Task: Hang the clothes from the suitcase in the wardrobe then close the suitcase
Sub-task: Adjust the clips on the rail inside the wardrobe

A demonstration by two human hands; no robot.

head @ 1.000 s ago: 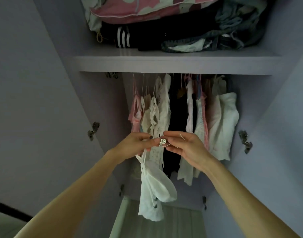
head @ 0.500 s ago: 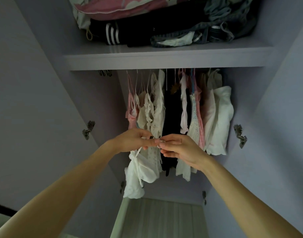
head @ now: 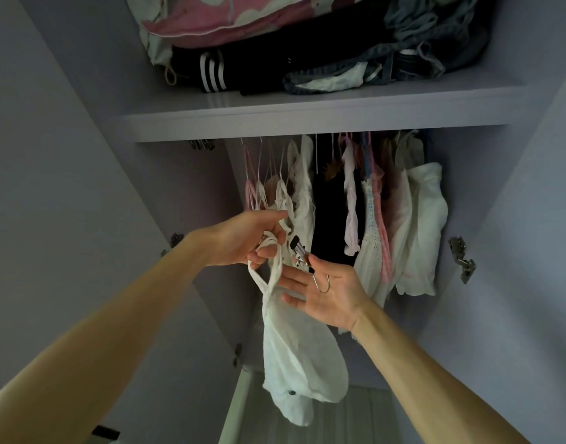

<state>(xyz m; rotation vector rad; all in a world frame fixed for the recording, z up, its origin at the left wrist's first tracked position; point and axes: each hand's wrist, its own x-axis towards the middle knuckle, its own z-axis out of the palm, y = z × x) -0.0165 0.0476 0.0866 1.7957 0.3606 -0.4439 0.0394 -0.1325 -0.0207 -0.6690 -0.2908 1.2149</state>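
Hands have split apart since half a second ago, when both pinched at one spot in front of the rail; right hand (head: 331, 298) has turned palm up and spread, left hand (head: 243, 238) has lifted up and left, and the white garment (head: 294, 354) now dangles longer below them. Both bare forearms reach in from the bottom corners. Right hand is nearest, fingers straight and fanned, with the metal clip hanger (head: 302, 256) lying across it: wire hook on the palm, black-tipped clip sticking up past the thumb toward the left hand. Cannot tell if the thumb pins it. Left hand is just above and left of it, fingers curled round the garment's looped straps, with one strap falling in front of the right fingertips. The garment body hangs free below both hands, not on the rail, a small dark button near its lower edge. Behind the hands, inside the wardrobe (head: 179, 187), the hanging clothes (head: 422, 225) sit in a row, mostly white and pink with a black piece (head: 328, 219) in the middle. A metal door hinge (head: 462, 261) shows on the right side. Above the row is the shelf (head: 307, 121), carrying a folded pile (head: 307, 49) of dark, denim and pink patterned fabric
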